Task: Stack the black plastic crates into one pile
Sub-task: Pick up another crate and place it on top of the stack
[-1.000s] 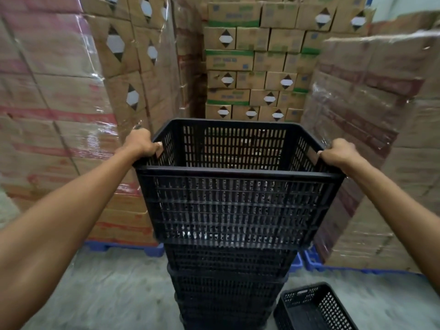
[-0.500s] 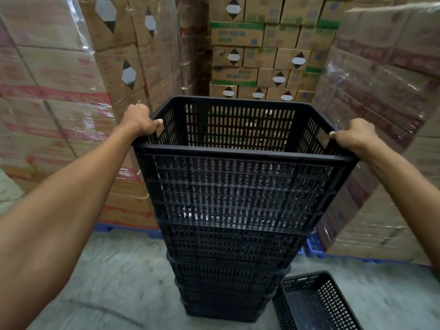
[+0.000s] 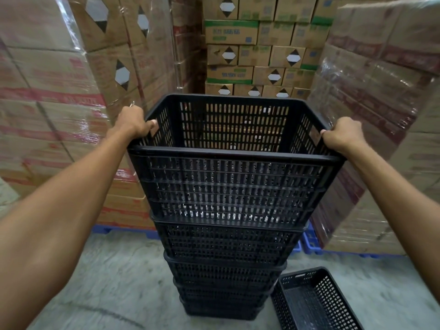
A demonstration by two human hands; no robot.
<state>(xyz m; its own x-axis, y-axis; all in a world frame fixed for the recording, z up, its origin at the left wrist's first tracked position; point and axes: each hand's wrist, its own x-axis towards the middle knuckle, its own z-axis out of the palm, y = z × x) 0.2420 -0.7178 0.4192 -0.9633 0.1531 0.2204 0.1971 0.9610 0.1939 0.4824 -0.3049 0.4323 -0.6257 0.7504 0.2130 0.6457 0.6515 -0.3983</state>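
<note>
A black slotted plastic crate (image 3: 228, 186) sits at the top of a pile of nested black crates (image 3: 226, 270) on the concrete floor, right in front of me. My left hand (image 3: 133, 123) grips the crate's left rim and my right hand (image 3: 340, 133) grips its right rim. The top crate's lower edge sits down inside the crate below. A smaller black crate (image 3: 314, 303) lies alone on the floor, just right of the pile's base.
Shrink-wrapped pallets of cardboard boxes (image 3: 59, 103) stand close on the left and on the right (image 3: 381, 115), with another box stack (image 3: 259, 55) behind. Blue pallet edges (image 3: 309, 244) show at floor level. Grey concrete floor (image 3: 114, 282) lies open at lower left.
The top crate has come down onto the pile, with both hands still on its rims. The view has tilted down, showing more of the floor and the loose crate.
</note>
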